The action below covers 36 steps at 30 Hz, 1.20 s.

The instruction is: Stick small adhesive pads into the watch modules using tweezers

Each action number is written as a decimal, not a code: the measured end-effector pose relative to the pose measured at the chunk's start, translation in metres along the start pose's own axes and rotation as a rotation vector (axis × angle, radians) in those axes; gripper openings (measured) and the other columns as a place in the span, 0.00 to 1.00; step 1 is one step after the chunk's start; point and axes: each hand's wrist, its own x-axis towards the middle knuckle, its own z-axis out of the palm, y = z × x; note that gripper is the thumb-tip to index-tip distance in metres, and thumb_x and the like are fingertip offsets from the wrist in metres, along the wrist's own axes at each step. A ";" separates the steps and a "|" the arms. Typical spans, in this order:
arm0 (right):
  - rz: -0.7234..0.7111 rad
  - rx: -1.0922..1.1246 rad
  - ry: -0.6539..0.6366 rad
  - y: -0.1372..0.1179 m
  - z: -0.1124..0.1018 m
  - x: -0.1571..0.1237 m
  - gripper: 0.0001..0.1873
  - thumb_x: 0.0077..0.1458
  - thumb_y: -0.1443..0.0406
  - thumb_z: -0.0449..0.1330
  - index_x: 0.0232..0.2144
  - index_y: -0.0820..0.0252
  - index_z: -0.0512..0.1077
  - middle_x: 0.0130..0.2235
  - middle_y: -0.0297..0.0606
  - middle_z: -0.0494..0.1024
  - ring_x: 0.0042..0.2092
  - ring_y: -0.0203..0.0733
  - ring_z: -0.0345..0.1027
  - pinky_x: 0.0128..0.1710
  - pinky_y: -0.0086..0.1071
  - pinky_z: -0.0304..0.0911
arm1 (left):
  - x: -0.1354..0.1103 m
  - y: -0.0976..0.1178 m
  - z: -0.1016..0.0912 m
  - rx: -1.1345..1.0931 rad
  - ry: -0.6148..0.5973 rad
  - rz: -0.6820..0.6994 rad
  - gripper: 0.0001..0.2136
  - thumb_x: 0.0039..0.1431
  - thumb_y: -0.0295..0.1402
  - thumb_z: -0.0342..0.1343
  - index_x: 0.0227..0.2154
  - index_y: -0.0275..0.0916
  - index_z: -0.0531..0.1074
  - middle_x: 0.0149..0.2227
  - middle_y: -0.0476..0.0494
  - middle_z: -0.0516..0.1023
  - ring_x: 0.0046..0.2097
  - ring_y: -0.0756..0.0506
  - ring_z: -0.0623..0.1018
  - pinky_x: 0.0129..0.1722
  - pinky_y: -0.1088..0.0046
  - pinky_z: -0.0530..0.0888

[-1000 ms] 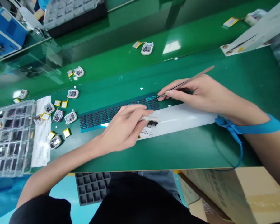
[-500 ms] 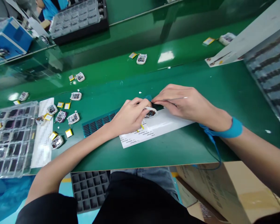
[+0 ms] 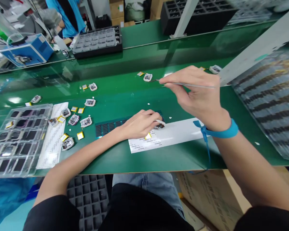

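Note:
My left hand [image 3: 139,123] rests curled on the green bench [image 3: 159,157], its fingers closed on a small white-framed circuit part [image 3: 160,125] that lies on a white label sheet [image 3: 173,134]. A yellow battery [image 3: 148,136] hangs by that part. Beside the hand lies a teal sheet of small dark pads [image 3: 108,127]. My right hand [image 3: 197,96] is raised above the bench and pinches metal tweezers [image 3: 183,84], whose tip points left toward another small part [image 3: 147,77] farther back. A blue strap [image 3: 221,131] circles my right wrist.
Several small parts with yellow batteries [image 3: 73,120] lie scattered at the left beside a clear compartment tray [image 3: 14,138] and a paper sheet [image 3: 51,138]. A clear tray of dark strips [image 3: 272,96] fills the right. Cardboard box [image 3: 207,192] below the bench edge. Another person [image 3: 65,16] stands far back left.
My right hand has lifted the tweezers away from the part and swung them up and back. My left hand stays on the part. The view has tilted upward.

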 end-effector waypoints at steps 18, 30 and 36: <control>-0.427 -0.099 -0.085 -0.026 0.023 -0.044 0.38 0.66 0.77 0.62 0.72 0.43 0.67 0.58 0.31 0.83 0.46 0.50 0.84 0.38 0.42 0.82 | -0.046 0.024 -0.033 -1.370 0.621 -0.771 0.08 0.65 0.36 0.64 0.38 0.35 0.80 0.36 0.39 0.86 0.33 0.49 0.80 0.34 0.73 0.77; -0.232 -0.027 -0.054 -0.047 0.045 -0.079 0.36 0.73 0.72 0.57 0.76 0.40 0.59 0.61 0.28 0.81 0.54 0.50 0.81 0.52 0.48 0.78 | -0.045 0.047 -0.021 -1.169 0.933 -0.813 0.14 0.51 0.35 0.74 0.29 0.37 0.73 0.32 0.51 0.81 0.32 0.53 0.81 0.39 0.75 0.83; -0.220 0.007 -0.106 -0.052 0.046 -0.083 0.35 0.76 0.71 0.52 0.78 0.40 0.55 0.62 0.30 0.80 0.54 0.51 0.80 0.52 0.50 0.77 | -0.048 0.053 -0.019 -1.133 0.912 -0.825 0.16 0.54 0.35 0.72 0.25 0.38 0.69 0.28 0.53 0.77 0.32 0.52 0.80 0.38 0.73 0.85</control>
